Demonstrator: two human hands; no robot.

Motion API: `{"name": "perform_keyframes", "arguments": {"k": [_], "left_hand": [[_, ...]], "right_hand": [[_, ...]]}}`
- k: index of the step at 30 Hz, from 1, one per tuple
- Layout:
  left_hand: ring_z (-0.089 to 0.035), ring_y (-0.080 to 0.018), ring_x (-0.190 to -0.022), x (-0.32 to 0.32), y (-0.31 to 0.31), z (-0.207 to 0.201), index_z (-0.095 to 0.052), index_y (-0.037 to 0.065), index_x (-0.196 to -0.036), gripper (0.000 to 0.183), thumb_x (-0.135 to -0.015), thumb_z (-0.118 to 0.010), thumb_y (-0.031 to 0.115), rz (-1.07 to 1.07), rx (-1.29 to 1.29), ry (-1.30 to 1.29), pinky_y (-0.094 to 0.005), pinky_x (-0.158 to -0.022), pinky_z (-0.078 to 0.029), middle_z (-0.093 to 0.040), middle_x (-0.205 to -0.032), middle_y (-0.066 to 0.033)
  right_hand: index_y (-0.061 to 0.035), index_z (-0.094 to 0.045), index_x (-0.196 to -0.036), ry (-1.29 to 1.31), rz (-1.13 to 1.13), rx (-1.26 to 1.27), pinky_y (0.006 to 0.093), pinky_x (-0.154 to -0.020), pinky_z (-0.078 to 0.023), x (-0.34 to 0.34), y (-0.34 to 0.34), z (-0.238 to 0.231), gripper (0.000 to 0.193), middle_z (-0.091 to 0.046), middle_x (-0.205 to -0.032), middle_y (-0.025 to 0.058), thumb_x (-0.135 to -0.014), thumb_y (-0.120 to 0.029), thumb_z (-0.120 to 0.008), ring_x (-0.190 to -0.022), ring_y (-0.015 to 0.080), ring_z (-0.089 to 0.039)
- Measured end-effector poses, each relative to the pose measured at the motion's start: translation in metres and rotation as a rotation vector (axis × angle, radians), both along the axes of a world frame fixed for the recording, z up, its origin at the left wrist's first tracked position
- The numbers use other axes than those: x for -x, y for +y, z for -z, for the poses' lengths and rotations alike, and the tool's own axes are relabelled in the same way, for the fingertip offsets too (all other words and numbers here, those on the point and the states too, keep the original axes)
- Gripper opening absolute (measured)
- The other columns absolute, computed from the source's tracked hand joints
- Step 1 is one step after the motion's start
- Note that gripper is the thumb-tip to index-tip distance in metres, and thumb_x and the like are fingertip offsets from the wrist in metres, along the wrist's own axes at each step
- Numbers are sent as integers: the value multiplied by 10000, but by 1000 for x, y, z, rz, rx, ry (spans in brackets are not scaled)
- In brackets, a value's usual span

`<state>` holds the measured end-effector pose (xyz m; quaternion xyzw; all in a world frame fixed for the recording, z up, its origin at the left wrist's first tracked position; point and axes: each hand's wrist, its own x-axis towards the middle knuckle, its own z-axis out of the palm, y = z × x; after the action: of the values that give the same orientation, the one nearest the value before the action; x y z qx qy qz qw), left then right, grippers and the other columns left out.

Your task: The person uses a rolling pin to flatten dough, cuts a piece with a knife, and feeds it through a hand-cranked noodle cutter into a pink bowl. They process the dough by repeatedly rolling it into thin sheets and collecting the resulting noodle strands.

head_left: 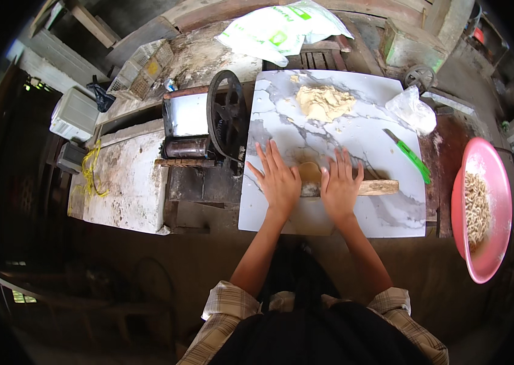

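Both palms press down on a wooden rolling pin, fingers stretched forward and spread. My left hand covers the pin's left part; my right hand rests nearer its bare right end. Between the hands a small flattened piece of dough shows, partly hidden by the pin. Beneath everything is a white marble-patterned board. Toward its far edge sits a rough, pale lump of dough with crumbs around it. A green-handled knife lies to the right of my right hand.
Left of the board stands a roller machine with a dark handwheel. A whitish plastic bag rests at the board's far right corner. Further right, a pink basin holds short pale strips. A white sack lies behind.
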<state>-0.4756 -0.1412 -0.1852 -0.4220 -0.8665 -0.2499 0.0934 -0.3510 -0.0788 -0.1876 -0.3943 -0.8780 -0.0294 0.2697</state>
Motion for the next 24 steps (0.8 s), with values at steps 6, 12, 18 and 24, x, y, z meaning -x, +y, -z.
{"name": "perform_keyframes", "arguments": {"k": [6,12,18,24], "left_hand": [[-31,-357,-1407,26,35,-4,-193,-150,-1369,657,-860,-405,208,-41,-18,16,-603,-1078,0,-201,-1464,-263],[-111,-352,-1403,-18,-21,2,-195,-109,-1392,652,-856,-407,197,42,120,4,-645,-1053,-21,-254,-1464,-224],[-109,-337,-1406,13,17,-5,-210,-105,-1387,632,-863,-402,191,33,31,-38,-673,-1035,-27,-272,-1461,-203],[-123,-340,-1400,14,16,4,-244,-118,-1366,597,-875,-395,187,81,-8,-20,-639,-1061,-31,-322,-1432,-215]], "right_hand": [[19,-485,-1274,-69,62,-84,515,-1113,-116,34,40,-11,465,-341,-1437,155,-928,-288,-434,-1384,243,-213],[33,-492,-1263,-111,-130,64,503,-1114,-164,-17,-11,2,450,-420,-1378,164,-881,-199,-435,-1354,275,-286],[39,-509,-1241,-94,-105,16,493,-1115,-175,11,20,-9,445,-451,-1351,170,-848,-157,-440,-1347,281,-304],[40,-493,-1253,-86,-65,14,485,-1117,-173,11,12,-2,460,-431,-1366,174,-843,-161,-436,-1350,278,-297]]}}
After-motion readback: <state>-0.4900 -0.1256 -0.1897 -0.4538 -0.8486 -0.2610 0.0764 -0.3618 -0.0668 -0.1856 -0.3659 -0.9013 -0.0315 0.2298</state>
